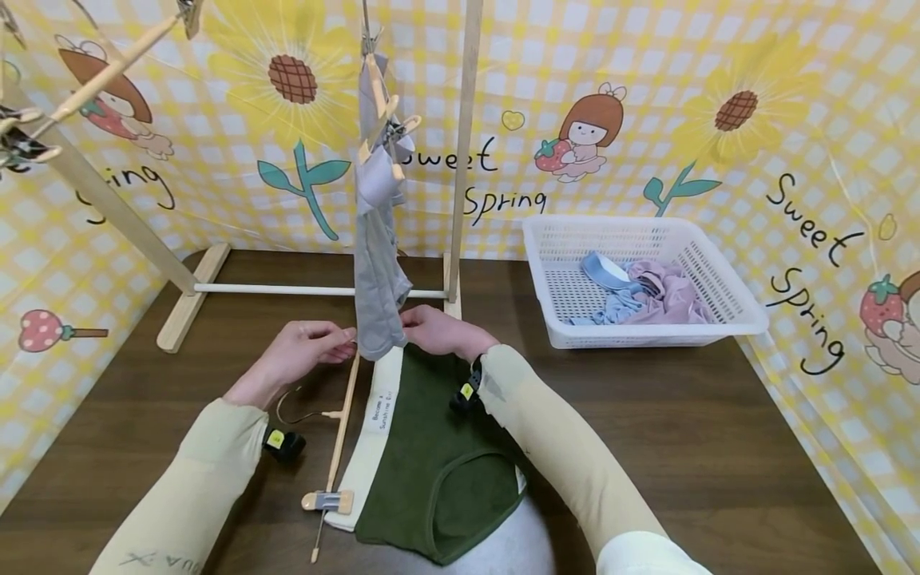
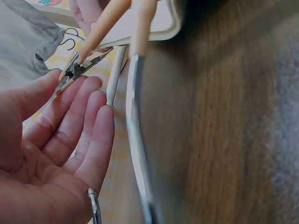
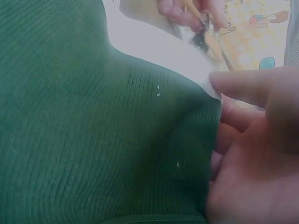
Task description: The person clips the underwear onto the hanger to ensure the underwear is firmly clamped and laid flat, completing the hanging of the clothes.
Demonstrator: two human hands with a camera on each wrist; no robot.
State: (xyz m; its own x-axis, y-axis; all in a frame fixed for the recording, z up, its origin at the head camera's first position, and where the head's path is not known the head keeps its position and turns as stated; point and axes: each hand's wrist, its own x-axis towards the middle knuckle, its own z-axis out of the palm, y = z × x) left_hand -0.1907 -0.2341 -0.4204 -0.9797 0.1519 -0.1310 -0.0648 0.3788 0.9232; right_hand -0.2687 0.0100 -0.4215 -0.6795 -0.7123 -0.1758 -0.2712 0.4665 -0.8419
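Observation:
Dark green underpants (image 1: pixel 438 447) with a white waistband (image 1: pixel 378 415) lie toward me, near end overhanging the table edge. My right hand (image 1: pixel 442 331) pinches the far corner of that waistband between thumb and fingers, plain in the right wrist view. A wooden clip hanger (image 1: pixel 343 427) lies along the waistband. Its near clip (image 1: pixel 328 501) sits at the waistband's near end. My left hand (image 1: pixel 309 349) pinches the far clip (image 2: pixel 74 72) between thumb and index finger, other fingers loosely bent. In the head view a hanging grey sock (image 1: pixel 378 295) hides that clip.
The grey sock hangs from clips (image 1: pixel 384 128) on another hanger in front of me. A wooden rack (image 1: pixel 463 160) with a white crossbar (image 1: pixel 287 289) stands behind. More clip hangers (image 1: pixel 108 80) hang upper left. At right, a white basket (image 1: pixel 647 335) holds blue and lilac clothes (image 1: pixel 668 291).

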